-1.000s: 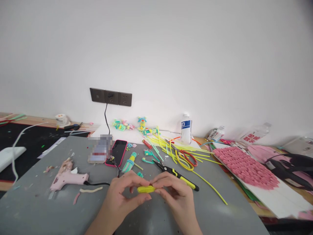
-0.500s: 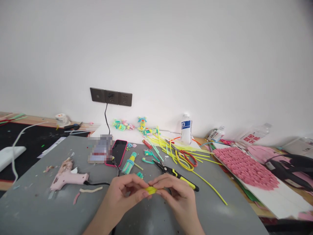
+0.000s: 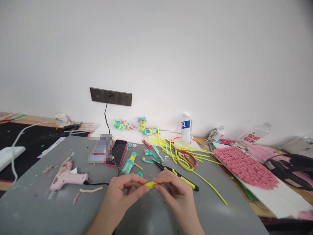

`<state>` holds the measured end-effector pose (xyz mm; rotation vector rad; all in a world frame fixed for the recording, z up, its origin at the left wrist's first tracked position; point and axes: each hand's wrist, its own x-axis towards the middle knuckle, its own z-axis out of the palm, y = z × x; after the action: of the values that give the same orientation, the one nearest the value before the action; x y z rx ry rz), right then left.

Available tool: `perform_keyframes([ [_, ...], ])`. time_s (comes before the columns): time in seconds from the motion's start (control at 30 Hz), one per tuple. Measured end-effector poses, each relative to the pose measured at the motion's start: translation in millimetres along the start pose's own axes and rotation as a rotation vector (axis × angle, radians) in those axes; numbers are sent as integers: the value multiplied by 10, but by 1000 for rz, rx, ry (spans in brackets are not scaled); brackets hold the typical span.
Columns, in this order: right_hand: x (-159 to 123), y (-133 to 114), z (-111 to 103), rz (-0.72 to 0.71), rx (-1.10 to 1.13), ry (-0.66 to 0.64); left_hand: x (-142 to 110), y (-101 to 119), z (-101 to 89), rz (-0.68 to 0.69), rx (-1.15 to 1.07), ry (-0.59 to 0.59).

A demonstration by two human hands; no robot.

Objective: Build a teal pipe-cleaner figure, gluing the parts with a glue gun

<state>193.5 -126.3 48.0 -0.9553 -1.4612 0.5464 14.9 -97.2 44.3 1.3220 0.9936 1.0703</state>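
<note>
Low in the middle of the view, my left hand (image 3: 124, 192) and my right hand (image 3: 172, 191) meet over a grey mat (image 3: 44, 209). Both pinch a small yellow piece (image 3: 150, 184) between thumb and fingertips, one hand at each end. The piece looks like a short bent length of the yellow tubing. Just behind my right hand lie black-and-yellow pliers (image 3: 179, 176). A pink glue gun (image 3: 67, 176) rests to the left of my left hand, its black cord running toward my wrist.
A pink-cased phone (image 3: 117, 152) lies behind my hands. Yellow tubes (image 3: 181, 156), red-handled scissors (image 3: 189, 158) and small teal and yellow craft figures (image 3: 129, 162) litter the mat's back. A bottle (image 3: 186, 128) stands by the wall. A pink studded board (image 3: 245, 166) lies at right.
The yellow piece has gone from lying long and flat between my fingers to a shorter, tilted shape. My right hand has risen slightly and its fingers have shifted on the piece.
</note>
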Motion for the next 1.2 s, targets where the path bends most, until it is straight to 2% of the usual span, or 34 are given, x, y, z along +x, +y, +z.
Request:
perform_keyframes([
  [0.13,-8,20,-7,107,89,-61,42,7,-41,-55,22,-213],
  [0.23,19,20,-41,95,54,-129,62,27,-55,-121,-27,-317],
  [0.43,74,-25,-78,-33,-65,-220,70,60,-38,-177,-71,-305],
  [0.8,61,-13,-78,80,44,-201,69,-26,-27,-182,-134,-339],
  [1.2,102,-44,-113,-46,-38,-227,33,-68,0,-194,-211,-345],
])
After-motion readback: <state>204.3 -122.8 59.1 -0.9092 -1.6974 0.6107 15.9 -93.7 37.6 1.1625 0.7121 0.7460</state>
